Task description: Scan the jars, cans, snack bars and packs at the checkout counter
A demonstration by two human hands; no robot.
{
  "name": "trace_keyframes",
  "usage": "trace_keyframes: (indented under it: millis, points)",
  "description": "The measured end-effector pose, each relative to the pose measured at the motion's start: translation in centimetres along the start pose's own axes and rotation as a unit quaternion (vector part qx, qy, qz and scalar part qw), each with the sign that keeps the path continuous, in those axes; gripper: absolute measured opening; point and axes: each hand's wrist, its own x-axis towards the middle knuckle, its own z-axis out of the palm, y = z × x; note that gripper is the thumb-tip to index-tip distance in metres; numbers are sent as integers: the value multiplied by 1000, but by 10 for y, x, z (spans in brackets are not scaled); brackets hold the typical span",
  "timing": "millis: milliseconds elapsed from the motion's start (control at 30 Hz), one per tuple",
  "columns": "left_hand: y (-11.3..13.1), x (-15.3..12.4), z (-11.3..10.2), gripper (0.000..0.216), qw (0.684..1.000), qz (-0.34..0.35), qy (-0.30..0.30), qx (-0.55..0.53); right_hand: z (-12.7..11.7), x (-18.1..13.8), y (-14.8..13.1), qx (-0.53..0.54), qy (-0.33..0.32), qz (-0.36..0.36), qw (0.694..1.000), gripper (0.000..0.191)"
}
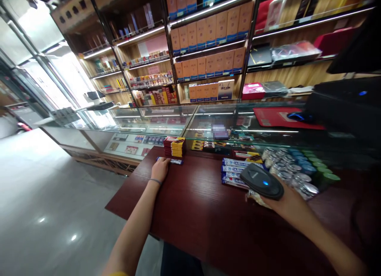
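Observation:
My left hand (160, 168) reaches to the far left of the dark red wooden counter (193, 212). Its fingers rest on a flat blue-and-white pack (174, 161) lying at the foot of a stack of red and yellow packs (175, 146). My right hand (281, 202) holds a black barcode scanner (262, 181) with a lit blue light, pointed toward a row of blue-and-white packs (235, 170) on the counter. Something pale shows under the right hand; what it is cannot be made out.
Rows of silver, blue and green round tins (297, 168) stand right of the scanner. A glass display case (184, 123) runs behind the counter, with a red mat and mouse (297, 116) on it. Shelves of boxed goods (208, 41) fill the back wall. A dark monitor (345, 105) stands right.

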Motion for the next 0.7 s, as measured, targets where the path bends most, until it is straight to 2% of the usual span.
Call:
trace_keyframes:
  millis: [133,233,500,600,700]
  points:
    - [2,-2,2,46,1000,19,-11,5,1,-1,-3,11,6,3,1000,45]
    - [3,-2,1,45,999,42,-20,20,1,-1,-3,8,5,18,1000,48]
    - [6,-1,5,49,998,26,-60,23,1,-1,7,6,15,22,1000,52]
    - [4,-2,8,47,998,29,-45,15,0,3,14,16,28,11,999,49]
    - [2,-1,9,46,999,46,1,2,-5,9,21,29,38,-4,999,50]
